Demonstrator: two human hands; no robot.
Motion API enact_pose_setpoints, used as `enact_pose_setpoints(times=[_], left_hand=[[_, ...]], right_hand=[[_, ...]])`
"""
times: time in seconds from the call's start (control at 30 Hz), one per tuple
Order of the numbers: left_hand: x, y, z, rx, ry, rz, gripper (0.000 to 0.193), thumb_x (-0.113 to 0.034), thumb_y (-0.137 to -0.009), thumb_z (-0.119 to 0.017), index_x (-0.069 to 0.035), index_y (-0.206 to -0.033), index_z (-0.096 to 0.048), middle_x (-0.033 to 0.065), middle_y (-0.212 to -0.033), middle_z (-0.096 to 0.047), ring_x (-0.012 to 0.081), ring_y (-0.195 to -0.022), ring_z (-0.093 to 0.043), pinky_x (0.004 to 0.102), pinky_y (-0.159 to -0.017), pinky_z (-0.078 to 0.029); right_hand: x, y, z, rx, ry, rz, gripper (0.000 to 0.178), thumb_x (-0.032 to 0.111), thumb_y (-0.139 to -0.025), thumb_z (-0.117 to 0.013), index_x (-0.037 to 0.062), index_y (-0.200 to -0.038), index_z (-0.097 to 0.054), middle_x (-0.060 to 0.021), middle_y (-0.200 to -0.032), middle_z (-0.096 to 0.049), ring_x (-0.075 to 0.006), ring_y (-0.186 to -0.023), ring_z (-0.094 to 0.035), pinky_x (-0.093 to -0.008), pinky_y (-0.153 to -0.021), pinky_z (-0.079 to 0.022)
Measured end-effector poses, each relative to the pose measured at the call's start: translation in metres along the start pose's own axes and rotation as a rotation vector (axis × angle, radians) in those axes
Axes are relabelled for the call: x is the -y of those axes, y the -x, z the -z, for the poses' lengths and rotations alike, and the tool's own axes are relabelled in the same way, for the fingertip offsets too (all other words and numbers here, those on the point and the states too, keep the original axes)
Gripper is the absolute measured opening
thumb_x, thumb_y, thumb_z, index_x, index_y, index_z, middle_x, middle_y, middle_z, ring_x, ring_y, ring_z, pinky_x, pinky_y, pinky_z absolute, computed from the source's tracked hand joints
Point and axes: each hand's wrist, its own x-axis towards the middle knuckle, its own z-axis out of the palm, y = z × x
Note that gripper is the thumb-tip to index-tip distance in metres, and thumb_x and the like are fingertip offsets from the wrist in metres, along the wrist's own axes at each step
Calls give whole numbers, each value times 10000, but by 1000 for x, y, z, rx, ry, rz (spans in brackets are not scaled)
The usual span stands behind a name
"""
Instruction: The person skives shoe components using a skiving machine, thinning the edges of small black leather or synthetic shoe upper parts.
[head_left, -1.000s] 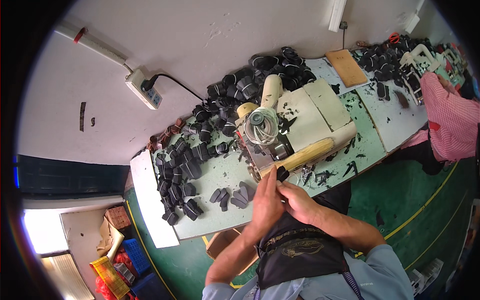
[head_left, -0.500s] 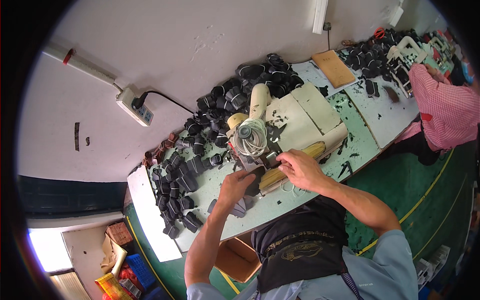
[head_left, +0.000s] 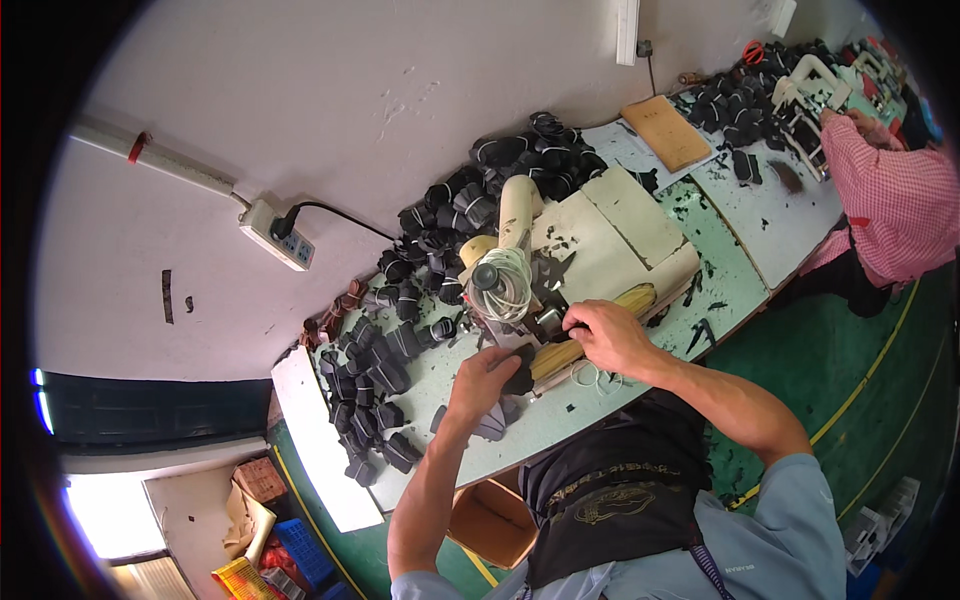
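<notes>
A cream-coloured bench machine, with a coil of white cord on its front end, sits before me on the table. My left hand is closed, thumb and fingers pinching a dark flat piece just in front of the machine's working end. To the right, my right hand is bent with its fingertips close together beside a small metal part of the machine. Something dark shows at those fingertips, too small to name. Grey-black cut pieces lie on the table beneath my left wrist.
Tied bundles of dark pieces cover the table's left and back. A yellow worn pad runs along the machine's front. An open cardboard box stands below the table edge. At the far right, a person in a pink checked top works at another machine.
The view has shifted slightly. My left hand has turned a little, and the dark piece in it shows more fully. My right hand stays beside the machine's metal part.
</notes>
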Motion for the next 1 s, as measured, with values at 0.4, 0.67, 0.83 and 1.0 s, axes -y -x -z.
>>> enact_pose_setpoints(times=[0.4,0.67,0.83,1.0], left_hand=[[-7,-2,-8,25,-18,-81,306,-230,-924,-661,11,-1109,-697,68,-839,-725,127,-700,-640,297,-618,-504],[-11,-9,-14,-106,-204,74,332,-288,-868,-718,-1,-1035,-722,101,-825,-731,166,-698,-673,313,-664,-522],[-19,-11,-29,-155,-293,-105,277,-229,-882,-725,10,-1023,-718,41,-819,-711,94,-670,-614,266,-572,-482],[-19,2,-6,47,20,-19,272,-233,-936,-673,-26,-1109,-700,2,-801,-707,42,-643,-574,208,-553,-441]], right_hand=[[3,1,-16,-95,146,103,114,11,-827,-628,21,-940,-624,-150,-907,-627,-359,-909,-607,-449,-795,-500],[5,1,-2,48,1,2,97,8,-829,-650,23,-924,-637,-141,-952,-633,-370,-897,-612,-442,-812,-490],[11,-3,-18,-92,98,143,123,15,-825,-633,17,-948,-630,-140,-921,-622,-365,-881,-601,-461,-800,-491],[5,3,-9,-57,165,13,211,14,-828,-652,12,-1033,-602,-152,-934,-643,-377,-902,-606,-459,-808,-491]])
